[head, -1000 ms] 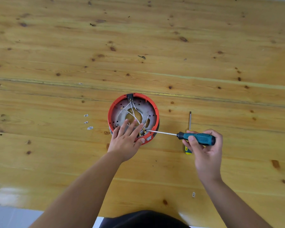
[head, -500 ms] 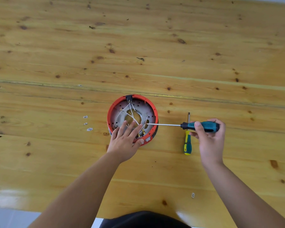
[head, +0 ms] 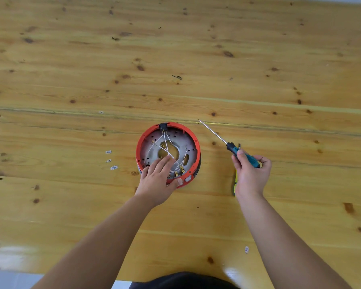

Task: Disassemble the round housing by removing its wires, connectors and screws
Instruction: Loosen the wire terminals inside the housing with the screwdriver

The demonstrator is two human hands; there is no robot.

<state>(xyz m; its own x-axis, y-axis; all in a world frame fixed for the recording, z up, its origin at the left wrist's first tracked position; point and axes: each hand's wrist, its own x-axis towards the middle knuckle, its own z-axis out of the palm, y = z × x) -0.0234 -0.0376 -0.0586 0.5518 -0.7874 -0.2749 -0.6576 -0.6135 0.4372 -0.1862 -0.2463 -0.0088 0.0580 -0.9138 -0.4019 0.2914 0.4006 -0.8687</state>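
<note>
Left hand point(head: 154, 182): fingers straight and spread, lying flat over the near rim and inner plate of the round housing point(head: 193, 140); thumb against the outer red wall. It steadies the part; it grips nothing.

Right hand point(head: 251, 176): fingers curled round the teal handle of the screwdriver point(head: 237, 150); thin steel shaft points up and away, tip off the housing, beyond its far right rim.

Second screwdriver point(head: 235, 182): yellow handle, mostly hidden under the right hand, lying on the table point(head: 279, 59).

Housing, place: directly under the left fingertips, well left of the right fingers.

Housing, make: shallow round shell, smooth red plastic ring, grey perforated metal plate with a central cut-out.

Wires point(head: 165, 140): thin, white, looping from the black connector point(head: 163, 126) at the far rim to brass-coloured terminals just right of the left fingertips.

Loose bits point(head: 111, 160): small pale pieces left of the left hand; type cannot be told.

Table surface: varnished knotty pine, glossy.

Risk 1: the tip could slip and jab the left fingers, as they lie close to the terminals.

Risk 2: wires may snag the shaft and tear.

Risk 3: freed screws may roll on the slick varnish.
</note>
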